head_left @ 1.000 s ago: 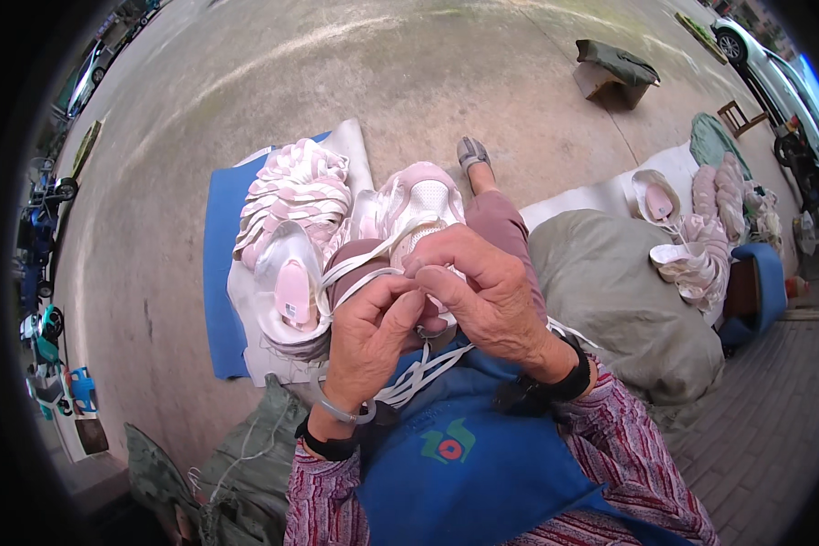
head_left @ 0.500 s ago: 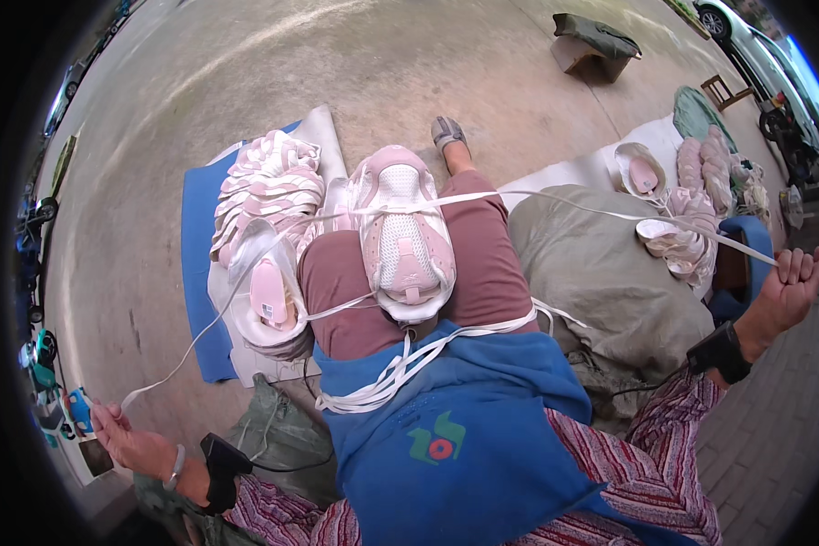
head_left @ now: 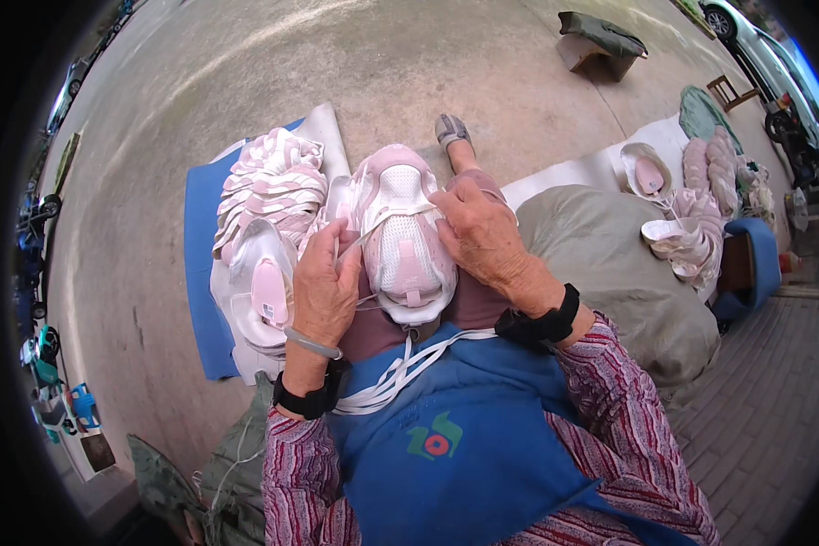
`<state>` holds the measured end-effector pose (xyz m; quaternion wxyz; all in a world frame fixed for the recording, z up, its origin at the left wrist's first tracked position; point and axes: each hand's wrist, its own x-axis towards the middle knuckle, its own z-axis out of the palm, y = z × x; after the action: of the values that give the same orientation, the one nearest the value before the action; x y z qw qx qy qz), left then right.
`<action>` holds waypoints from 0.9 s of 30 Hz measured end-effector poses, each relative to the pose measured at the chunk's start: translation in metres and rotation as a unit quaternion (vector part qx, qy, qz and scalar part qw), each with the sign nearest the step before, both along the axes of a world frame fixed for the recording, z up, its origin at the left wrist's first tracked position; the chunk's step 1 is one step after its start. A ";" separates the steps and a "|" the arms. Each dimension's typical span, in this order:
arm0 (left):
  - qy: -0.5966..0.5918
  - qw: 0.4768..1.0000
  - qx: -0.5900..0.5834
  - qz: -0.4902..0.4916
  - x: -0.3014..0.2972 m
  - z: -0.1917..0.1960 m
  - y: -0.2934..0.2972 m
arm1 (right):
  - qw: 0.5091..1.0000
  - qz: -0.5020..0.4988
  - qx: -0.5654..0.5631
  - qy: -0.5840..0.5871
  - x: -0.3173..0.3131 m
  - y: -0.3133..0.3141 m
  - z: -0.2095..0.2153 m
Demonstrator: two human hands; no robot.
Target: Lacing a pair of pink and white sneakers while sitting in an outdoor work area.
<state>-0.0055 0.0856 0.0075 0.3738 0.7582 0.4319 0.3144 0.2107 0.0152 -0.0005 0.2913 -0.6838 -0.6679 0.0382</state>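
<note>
A pink and white shoe upper rests across my lap, its toe pointing away from me. A white shoelace crosses its mesh tongue. At the upper's left edge, my left hand has thumb and forefinger closed on the lace. My right hand bends over the right edge, its fingertips pinched where the lace meets the eyelet side; the fingers partly cover the lace there. A bundle of spare white laces lies over the blue apron at my waist.
On the left, a stack of pink and white uppers and another upper lie on a blue mat. A grey-green sack bulges at my right, with more uppers beyond it. A covered box stands far off.
Both hands have come in from wide apart on either side to the edges of the upper. The long lace stretched between them is no longer drawn out.
</note>
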 end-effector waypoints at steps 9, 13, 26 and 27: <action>0.079 0.988 0.110 -0.080 0.006 -0.016 0.025 | 0.998 0.010 0.037 -0.043 0.010 0.017 -0.016; 0.074 0.983 0.147 -0.077 0.007 -0.021 0.032 | 0.997 -0.002 0.056 0.059 0.020 0.015 -0.013; -0.107 0.971 -0.212 0.016 0.001 -0.004 -0.015 | 0.998 0.025 -0.012 0.062 0.006 0.011 -0.001; -0.075 0.980 -0.183 0.007 0.000 -0.011 -0.012 | 0.989 0.032 -0.040 0.136 0.007 0.006 0.000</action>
<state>-0.0057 0.0735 -0.0033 0.5351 0.6485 0.4582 0.2884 0.2175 0.0215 0.0000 0.3504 -0.6619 -0.6414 0.1663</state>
